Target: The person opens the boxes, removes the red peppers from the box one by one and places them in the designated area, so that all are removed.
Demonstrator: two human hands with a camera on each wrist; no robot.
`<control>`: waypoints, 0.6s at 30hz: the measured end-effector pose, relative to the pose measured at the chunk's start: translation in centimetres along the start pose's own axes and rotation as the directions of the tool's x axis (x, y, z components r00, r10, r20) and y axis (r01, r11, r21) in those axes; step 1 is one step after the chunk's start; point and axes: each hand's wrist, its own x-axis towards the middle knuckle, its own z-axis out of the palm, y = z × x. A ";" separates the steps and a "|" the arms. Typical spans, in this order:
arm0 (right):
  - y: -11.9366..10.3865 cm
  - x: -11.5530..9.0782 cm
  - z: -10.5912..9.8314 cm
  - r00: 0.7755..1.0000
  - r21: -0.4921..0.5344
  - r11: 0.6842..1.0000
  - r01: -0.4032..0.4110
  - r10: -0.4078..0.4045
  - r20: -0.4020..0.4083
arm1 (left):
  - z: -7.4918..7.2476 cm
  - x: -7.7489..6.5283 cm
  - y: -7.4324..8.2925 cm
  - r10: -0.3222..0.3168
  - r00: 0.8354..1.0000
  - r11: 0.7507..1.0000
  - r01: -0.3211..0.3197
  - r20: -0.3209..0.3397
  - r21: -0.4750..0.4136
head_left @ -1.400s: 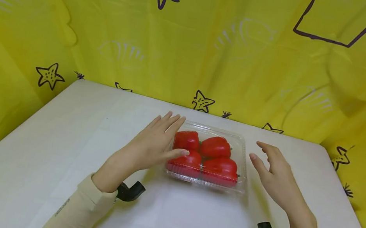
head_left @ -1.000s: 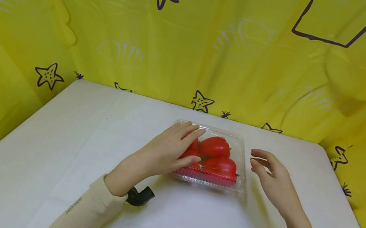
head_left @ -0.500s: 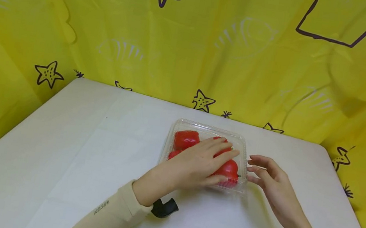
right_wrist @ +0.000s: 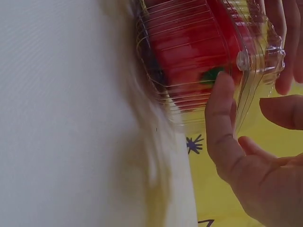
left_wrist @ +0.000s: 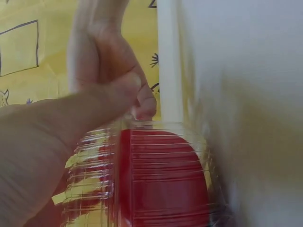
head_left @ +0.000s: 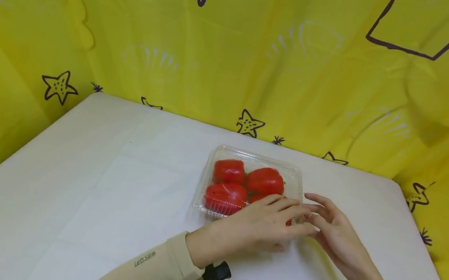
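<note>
The clear plastic clamshell box (head_left: 250, 185) of red bell peppers (head_left: 265, 181) sits on the white table (head_left: 82, 186), toward its far side and right of its middle, with the yellow star-printed curtain (head_left: 238, 50) behind it.

The left hand (head_left: 268, 224) has crossed the box: a little over a second ago it lay at the box's left edge, then slid over the lid, and now it rests on the near right corner, fingers fairly straight and lying over the lid's edge. That uncovers the three peppers on the left and far side; the fourth is mostly hidden under the fingers.

The right hand (head_left: 334, 231) has closed in from well to the right of the box and now meets the same corner, its thumb (right_wrist: 222, 127) against the box's ribbed side wall just below the lid's round snap stud, its fingers loosely bent near the rim (whether they actually grip it I cannot tell).

With both hands gathered at that one corner, I judge they are working at the lid's catch; the lid looks shut.
</note>
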 end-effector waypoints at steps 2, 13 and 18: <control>0.1 0.1 -0.2 1.000 0.015 1.000 -0.009 0.009 0.025 | 0.2 -0.1 0.1 -0.009 0.999 1.000 0.010 -0.043 0.015; 1.0 0.6 -1.2 0.980 0.211 0.974 -0.080 0.039 0.193 | 0.3 -0.2 0.0 -0.023 1.000 0.999 0.023 -0.017 -0.040; 1.3 0.5 -1.6 0.964 0.324 0.942 -0.086 -0.003 0.265 | 0.5 -0.2 0.2 -0.008 1.000 1.000 0.007 -0.020 -0.009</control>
